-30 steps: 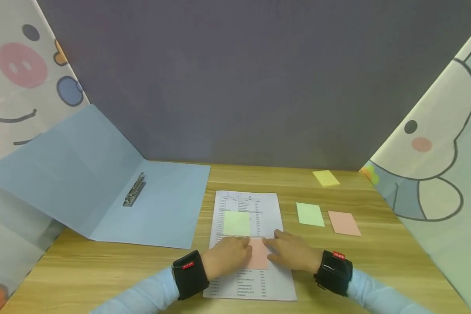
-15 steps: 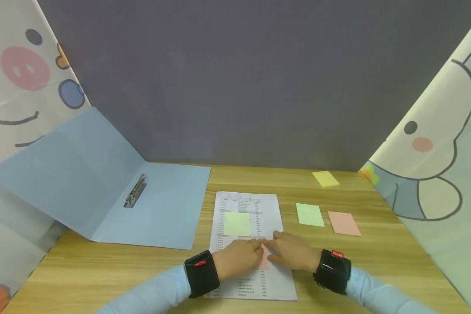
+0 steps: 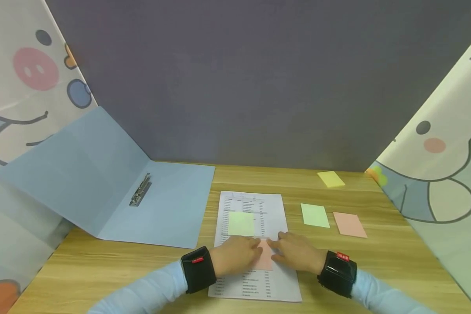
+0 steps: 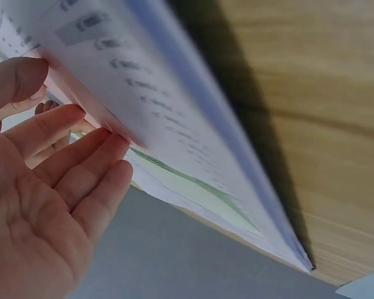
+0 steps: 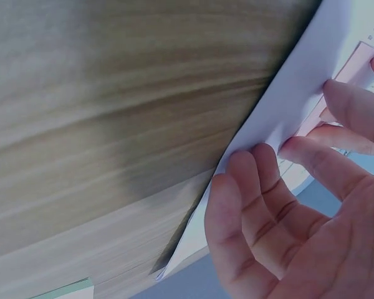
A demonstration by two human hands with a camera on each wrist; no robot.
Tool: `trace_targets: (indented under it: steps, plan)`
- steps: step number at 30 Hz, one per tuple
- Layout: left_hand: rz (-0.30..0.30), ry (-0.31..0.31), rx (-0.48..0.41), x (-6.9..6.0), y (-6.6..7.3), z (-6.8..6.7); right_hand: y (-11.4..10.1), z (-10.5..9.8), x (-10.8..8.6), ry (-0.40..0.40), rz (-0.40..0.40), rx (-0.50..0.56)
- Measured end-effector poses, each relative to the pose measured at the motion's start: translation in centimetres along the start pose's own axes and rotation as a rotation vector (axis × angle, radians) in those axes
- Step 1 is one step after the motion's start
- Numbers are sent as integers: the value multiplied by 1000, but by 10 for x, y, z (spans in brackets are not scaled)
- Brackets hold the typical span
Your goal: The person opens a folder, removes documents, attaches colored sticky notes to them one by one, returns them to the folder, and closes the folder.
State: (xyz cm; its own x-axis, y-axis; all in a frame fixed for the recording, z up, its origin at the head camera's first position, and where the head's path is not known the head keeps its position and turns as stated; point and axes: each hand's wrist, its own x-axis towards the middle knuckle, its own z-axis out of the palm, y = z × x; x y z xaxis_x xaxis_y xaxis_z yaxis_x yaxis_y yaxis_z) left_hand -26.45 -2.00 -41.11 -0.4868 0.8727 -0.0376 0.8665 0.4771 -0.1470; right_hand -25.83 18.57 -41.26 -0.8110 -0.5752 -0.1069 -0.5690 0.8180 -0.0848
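Note:
A pink sticky note (image 3: 264, 261) lies on a stack of printed sheets (image 3: 274, 285), below a pale green sticky note (image 3: 241, 224) on the same page. My left hand (image 3: 235, 254) rests over the pink note's left part; in the left wrist view its fingers (image 4: 115, 146) are fairly straight, tips against the note. From the other side, my right hand (image 3: 298, 252) touches the note's right edge and the page. The right wrist view shows this hand's fingers (image 5: 346, 106) loosely bent, with tips on the paper near the pink note (image 5: 361, 62). Neither hand pinches anything visibly.
An open blue folder (image 3: 168, 205) with a metal clip (image 3: 140, 190) stands at the left, its cover raised. On the right lie a green note pad (image 3: 315, 215), a pink pad (image 3: 349, 224) and a yellow pad (image 3: 331, 179). A dark panel (image 3: 235, 87) closes off the table's back.
My left hand slid right across the pink note, then came slightly back left. The right hand stays nearly in place at the note's edge. The head view has shifted a little.

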Motion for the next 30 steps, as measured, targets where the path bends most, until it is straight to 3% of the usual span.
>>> trace_targets:
  steps: [13,21,30]
  plan:
    - [-78,-19,-19,-22,-8,2,-2,-6,-4,-3,24,2]
    - [-116,-35,-93,-24,-7,3,-5,-5,0,18,-63,-115]
    - [-117,-10,-82,-28,-5,5,-24,1,15,-41,-49,-19]
